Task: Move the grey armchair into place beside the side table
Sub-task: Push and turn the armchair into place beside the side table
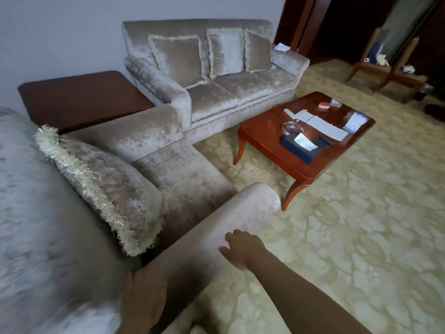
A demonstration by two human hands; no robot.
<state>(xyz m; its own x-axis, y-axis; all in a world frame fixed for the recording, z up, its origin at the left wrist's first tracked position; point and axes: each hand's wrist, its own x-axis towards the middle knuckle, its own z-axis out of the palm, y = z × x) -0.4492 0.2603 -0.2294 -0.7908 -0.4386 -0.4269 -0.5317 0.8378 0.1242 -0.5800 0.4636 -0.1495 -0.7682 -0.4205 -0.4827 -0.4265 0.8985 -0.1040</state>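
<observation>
Your right hand (240,247) lies flat on the near arm of the grey crushed-velvet armchair (187,172), fingers spread and resting against the fabric without closing on it. Your left hand (144,297), at about 6 o'clock in the view, presses on the same arm closer to the backrest; its fingertips curl out of sight over the inner side, so you cannot tell how firmly it grips. The armchair fills the view from 7 to 9 o'clock, its backrest a blur cut off by the left edge, a fringed velvet cushion (101,184) propped on the seat. The dark brown square wooden side table (81,97) sits at 10 o'clock, its front corner hidden behind the armchair's far arm, which stands just beside it. A matching grey velvet sofa (216,92) stands at 12 o'clock, touching the table's other side. At 2 o'clock, a reddish wooden coffee table (269,136) holds papers, a tissue box and glassware too small to read, on pale patterned carpet (361,225).
</observation>
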